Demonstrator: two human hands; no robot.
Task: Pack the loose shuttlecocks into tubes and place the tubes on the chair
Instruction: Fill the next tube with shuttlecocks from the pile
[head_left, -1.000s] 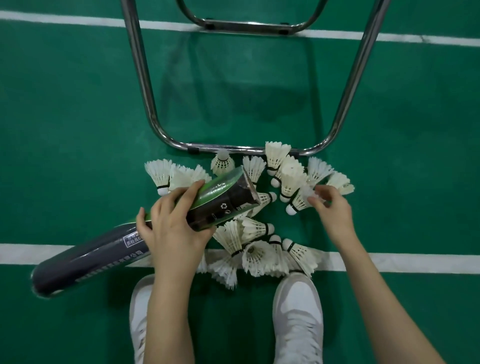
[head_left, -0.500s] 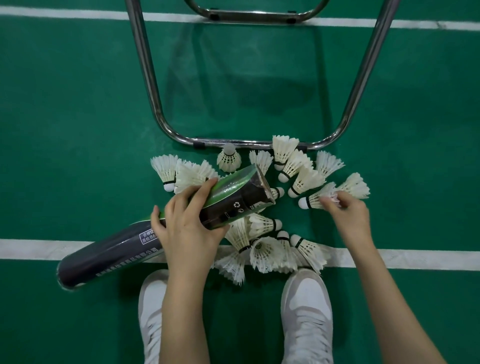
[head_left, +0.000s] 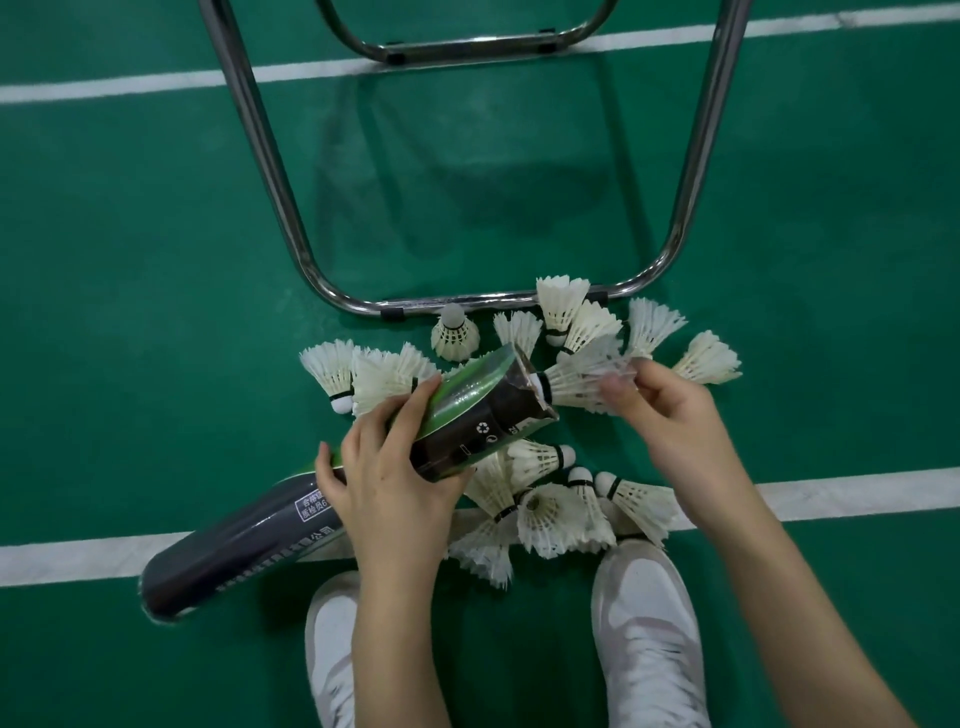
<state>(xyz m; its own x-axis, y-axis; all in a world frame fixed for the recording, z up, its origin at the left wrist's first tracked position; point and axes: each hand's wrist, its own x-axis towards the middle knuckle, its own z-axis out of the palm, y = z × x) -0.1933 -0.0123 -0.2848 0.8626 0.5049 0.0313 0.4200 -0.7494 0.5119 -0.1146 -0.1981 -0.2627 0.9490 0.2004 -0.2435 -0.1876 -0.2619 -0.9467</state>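
A green court floor (head_left: 156, 270) is seen from above, crossed by white lines, with the chrome legs of a chair (head_left: 270, 171) at the top. A dark tube (head_left: 291, 519) with a green band is gripped near its open end by the left hand (head_left: 395, 483), fingers wrapped over the top and thumb underneath; the closed end rests low at the left, the open mouth is tilted up toward the right. A shuttlecock (head_left: 576, 382) is pinched by its feathers in the right hand (head_left: 665, 415), with its cork base just at the tube's mouth; whether the cork has already passed the rim cannot quite be told, as the feathers are blurred. A pile of loose shuttlecocks (head_left: 550, 519) is scattered on the floor between the chair's front bar and two white shoes (head_left: 644, 634).

The step in hand appears to be loading one shuttlecock, cork first, into the tube. Next, the shuttlecock would need to be kept in line with the tube and pushed gently down without crushing the feathers. Many remain loose, so the task is judged far from finished; no tube is seen on the chair.
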